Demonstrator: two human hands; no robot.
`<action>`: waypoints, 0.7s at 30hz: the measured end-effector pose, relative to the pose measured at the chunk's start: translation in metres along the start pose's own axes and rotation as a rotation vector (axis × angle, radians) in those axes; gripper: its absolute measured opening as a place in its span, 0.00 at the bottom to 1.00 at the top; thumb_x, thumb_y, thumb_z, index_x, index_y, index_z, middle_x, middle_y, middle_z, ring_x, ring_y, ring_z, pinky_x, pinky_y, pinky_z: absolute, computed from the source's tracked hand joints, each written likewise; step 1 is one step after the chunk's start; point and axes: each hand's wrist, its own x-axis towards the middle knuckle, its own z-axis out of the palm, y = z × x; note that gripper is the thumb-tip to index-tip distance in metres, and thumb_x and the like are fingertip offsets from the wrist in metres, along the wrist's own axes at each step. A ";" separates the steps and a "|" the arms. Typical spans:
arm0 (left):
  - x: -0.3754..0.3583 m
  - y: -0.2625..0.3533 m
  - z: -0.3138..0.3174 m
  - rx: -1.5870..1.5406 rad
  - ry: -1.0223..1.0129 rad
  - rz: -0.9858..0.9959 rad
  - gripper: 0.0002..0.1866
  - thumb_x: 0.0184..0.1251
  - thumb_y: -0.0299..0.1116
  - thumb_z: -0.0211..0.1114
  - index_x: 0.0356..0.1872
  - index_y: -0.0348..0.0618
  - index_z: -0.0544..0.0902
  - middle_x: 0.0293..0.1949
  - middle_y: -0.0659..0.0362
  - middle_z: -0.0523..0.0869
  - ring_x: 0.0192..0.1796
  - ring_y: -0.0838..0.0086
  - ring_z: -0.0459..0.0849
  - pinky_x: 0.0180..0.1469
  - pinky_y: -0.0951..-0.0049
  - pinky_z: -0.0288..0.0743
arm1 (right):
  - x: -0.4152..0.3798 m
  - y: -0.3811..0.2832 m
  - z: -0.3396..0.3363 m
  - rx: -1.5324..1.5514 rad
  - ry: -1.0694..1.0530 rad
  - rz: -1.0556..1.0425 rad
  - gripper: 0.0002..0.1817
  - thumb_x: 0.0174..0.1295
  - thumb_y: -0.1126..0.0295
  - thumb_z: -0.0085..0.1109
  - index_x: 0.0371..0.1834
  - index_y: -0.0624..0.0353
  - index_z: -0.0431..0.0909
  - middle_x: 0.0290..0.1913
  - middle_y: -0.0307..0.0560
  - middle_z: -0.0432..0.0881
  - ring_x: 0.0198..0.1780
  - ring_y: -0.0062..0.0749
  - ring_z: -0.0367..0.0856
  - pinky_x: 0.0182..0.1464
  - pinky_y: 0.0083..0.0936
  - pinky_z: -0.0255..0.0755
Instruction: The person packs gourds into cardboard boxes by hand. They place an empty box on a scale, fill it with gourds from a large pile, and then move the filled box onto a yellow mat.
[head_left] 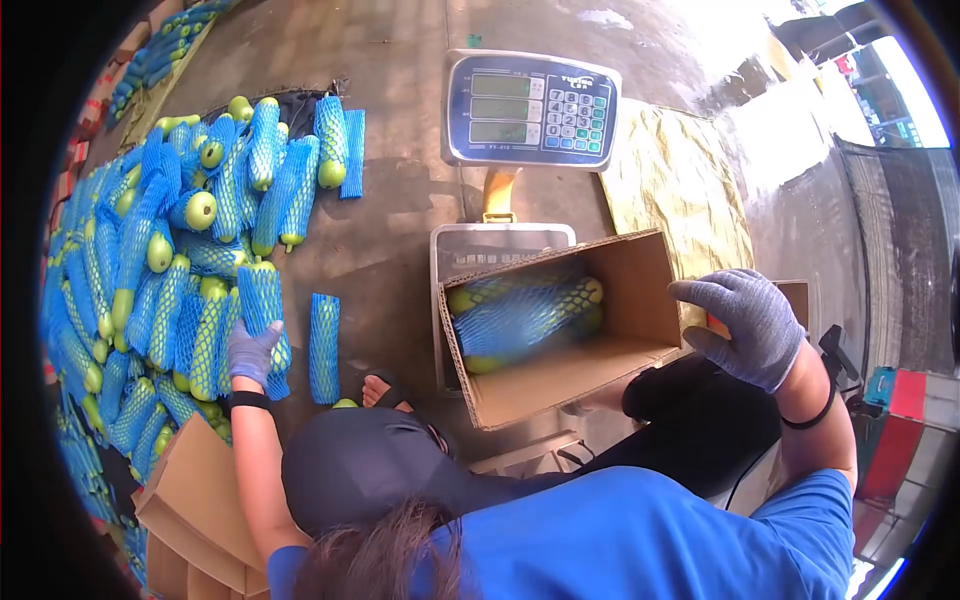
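Observation:
My left hand (252,352), in a grey glove, is closed round the lower part of a green gourd in blue netting (262,305) at the right edge of a large pile of netted gourds (130,270). On the right, my gloved right hand (748,325) is raised beside the open cardboard box (570,398), its fingers apart and nothing in them. Several netted gourds (525,318) lie inside that box, which rests tilted on the scale's platform (480,238).
The scale's display (532,110) stands beyond the box. A netted gourd (324,348) lies apart on the floor near a sandalled foot (382,392). Folded cardboard (200,490) is at the lower left, and a yellowish woven sheet (680,190) lies right of the scale.

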 end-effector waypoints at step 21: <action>-0.205 0.345 0.003 0.036 -0.563 0.616 0.39 0.48 0.43 0.81 0.59 0.34 0.76 0.49 0.56 0.86 0.50 0.73 0.83 0.56 0.70 0.76 | -0.083 0.023 0.017 0.189 0.127 -0.010 0.19 0.60 0.66 0.67 0.56 0.53 0.82 0.43 0.52 0.87 0.45 0.49 0.86 0.48 0.37 0.80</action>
